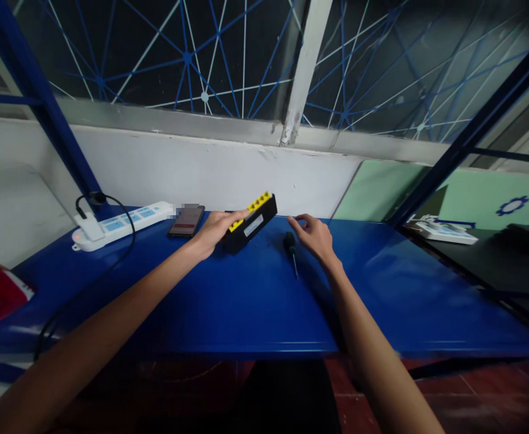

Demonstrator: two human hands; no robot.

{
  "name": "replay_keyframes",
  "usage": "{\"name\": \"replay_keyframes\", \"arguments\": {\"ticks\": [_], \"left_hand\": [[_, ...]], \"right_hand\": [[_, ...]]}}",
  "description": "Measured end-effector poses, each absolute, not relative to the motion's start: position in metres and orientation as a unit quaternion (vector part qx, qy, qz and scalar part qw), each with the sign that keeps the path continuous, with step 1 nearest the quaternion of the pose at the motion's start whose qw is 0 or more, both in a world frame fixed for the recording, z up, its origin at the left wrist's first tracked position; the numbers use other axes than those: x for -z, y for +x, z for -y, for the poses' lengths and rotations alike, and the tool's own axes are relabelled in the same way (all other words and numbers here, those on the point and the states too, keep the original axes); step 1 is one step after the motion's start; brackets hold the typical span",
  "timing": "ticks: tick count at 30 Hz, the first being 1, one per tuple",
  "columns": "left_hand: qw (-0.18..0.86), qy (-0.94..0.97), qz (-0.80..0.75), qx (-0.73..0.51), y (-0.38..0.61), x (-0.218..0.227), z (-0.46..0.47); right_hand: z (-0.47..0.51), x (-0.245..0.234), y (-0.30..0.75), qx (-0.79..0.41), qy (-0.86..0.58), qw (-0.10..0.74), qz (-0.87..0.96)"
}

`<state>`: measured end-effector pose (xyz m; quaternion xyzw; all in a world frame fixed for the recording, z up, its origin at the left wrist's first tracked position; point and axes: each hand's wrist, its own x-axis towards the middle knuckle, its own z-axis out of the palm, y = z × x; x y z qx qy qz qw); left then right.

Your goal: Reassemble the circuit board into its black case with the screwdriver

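A long black box [257,226] with a yellow strip [259,202] of small dark openings along its top and a white label on its side is in my left hand [216,229]. The box is tilted, its right end raised; my fingers reach over its left part. My right hand [315,236] is to the right of the box with fingers bent and apart, holding nothing that I can see. Just left of and below that hand, a screwdriver [290,242] with a dark handle points its thin shaft toward me on the blue desk.
On the blue desk [246,313], a white power strip [144,218] with a plugged-in adapter and black cable [131,241] lies at the left. A phone [187,220] rests beside it. A red object [2,295] is at the left edge. Blue frame posts flank the desk.
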<state>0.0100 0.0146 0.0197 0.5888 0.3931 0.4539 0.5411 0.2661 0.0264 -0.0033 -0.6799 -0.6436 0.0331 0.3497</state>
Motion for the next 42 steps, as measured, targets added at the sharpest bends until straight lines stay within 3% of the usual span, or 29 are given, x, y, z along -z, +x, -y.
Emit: {"name": "replay_keyframes", "arguments": {"ticks": [3, 6, 10, 19, 21, 23, 25, 33, 42], "left_hand": [[0.624, 0.507, -0.346, -0.484, 0.024, -0.03, -0.025], [0.622, 0.491, -0.354, -0.497, 0.041, -0.033, -0.033], [0.569, 0.518, -0.392, -0.504, 0.061, -0.03, -0.039], [0.568, 0.561, -0.384, -0.464, 0.076, -0.039, -0.051], [0.458, 0.612, -0.465, -0.446, 0.067, -0.04, -0.06], [0.275, 0.646, -0.567, -0.43, 0.058, -0.038, -0.071], [0.19, 0.645, -0.627, -0.393, 0.053, -0.03, -0.082], [0.272, 0.586, -0.651, -0.399, 0.061, 0.013, -0.093], [0.356, 0.59, -0.578, -0.436, 0.015, -0.005, -0.068]], "right_hand": [[-0.016, -0.005, 0.243, -0.255, -0.544, 0.479, 0.64], [-0.007, -0.008, 0.221, -0.403, -0.443, 0.523, 0.607], [-0.006, -0.005, 0.211, -0.412, -0.444, 0.589, 0.535], [-0.012, -0.007, 0.22, -0.452, -0.43, 0.613, 0.484], [-0.014, -0.006, 0.223, -0.428, -0.44, 0.63, 0.476], [-0.016, -0.006, 0.226, -0.407, -0.458, 0.642, 0.461], [-0.017, -0.006, 0.23, -0.397, -0.471, 0.648, 0.448], [-0.018, -0.007, 0.235, -0.395, -0.472, 0.654, 0.44], [-0.017, -0.004, 0.23, -0.424, -0.454, 0.633, 0.463]]}}
